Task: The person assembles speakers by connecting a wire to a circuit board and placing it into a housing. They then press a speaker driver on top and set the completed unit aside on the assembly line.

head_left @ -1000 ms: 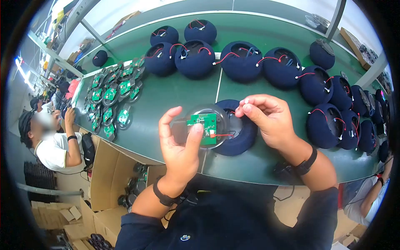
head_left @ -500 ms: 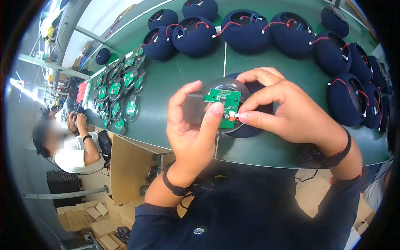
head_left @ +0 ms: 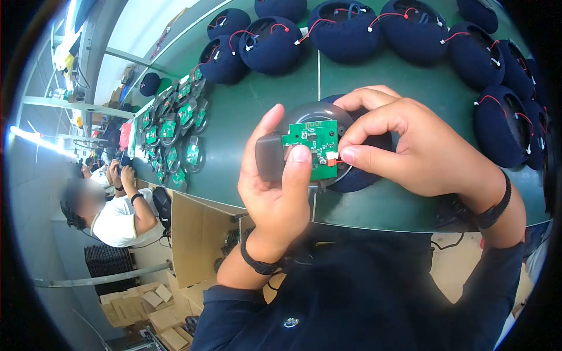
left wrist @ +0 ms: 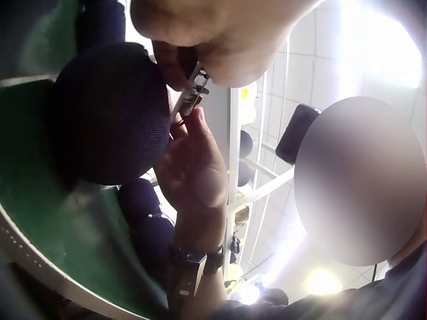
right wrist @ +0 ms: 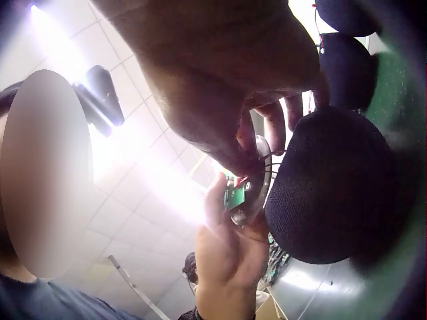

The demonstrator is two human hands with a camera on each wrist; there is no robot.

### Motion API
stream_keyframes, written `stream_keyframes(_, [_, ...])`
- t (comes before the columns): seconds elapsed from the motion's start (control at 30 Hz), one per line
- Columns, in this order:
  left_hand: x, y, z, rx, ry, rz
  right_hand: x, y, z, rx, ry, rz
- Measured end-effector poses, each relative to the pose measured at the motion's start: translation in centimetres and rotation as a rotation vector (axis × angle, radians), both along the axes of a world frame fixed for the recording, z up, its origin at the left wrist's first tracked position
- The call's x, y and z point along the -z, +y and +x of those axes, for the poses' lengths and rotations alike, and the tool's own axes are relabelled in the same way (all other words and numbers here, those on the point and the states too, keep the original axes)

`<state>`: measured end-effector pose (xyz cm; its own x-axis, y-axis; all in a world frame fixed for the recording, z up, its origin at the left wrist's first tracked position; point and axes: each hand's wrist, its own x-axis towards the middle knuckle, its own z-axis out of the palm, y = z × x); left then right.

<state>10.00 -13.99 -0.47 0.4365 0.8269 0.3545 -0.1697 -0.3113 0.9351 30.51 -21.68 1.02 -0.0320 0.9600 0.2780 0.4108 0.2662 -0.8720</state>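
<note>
My left hand (head_left: 272, 199) grips a round dark plastic base (head_left: 313, 111) that carries a green circuit board (head_left: 324, 131); the thumb lies over the board's lower left part. At the board's right edge sits a small white and orange wire connector (head_left: 332, 159). Thumb and forefinger of my right hand (head_left: 404, 140) pinch at this connector and its wires, the other fingers reaching behind. Beneath both hands a navy fabric-covered round housing (head_left: 357, 182) rests on the table, partly hidden; its curved side (right wrist: 330, 190) fills much of the right wrist view.
More navy housings (head_left: 345, 35) with red wires and white plugs line the far and right sides of the green table (head_left: 246, 128). Several bases with circuit boards (head_left: 170, 128) are piled at left. Below the front edge stands a cardboard box (head_left: 199, 234); a person (head_left: 123, 216) works at far left.
My right hand has come in from the right and brought the wire plug to the board's right edge. The base in my left hand appears turned slightly, and the head view has shifted.
</note>
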Motion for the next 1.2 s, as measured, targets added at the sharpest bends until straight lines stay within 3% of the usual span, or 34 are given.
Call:
stream_keyframes(0.83, [-0.4,-0.7,0.0,0.073,-0.036,-0.06,1.1,-0.4,-1.3,0.101,0.007,0.052])
stream_keyframes(1.2, [-1.3,-0.1,0.0,0.075,0.102,-0.079,1.2,-0.4,-1.1,0.113,-0.024,0.046])
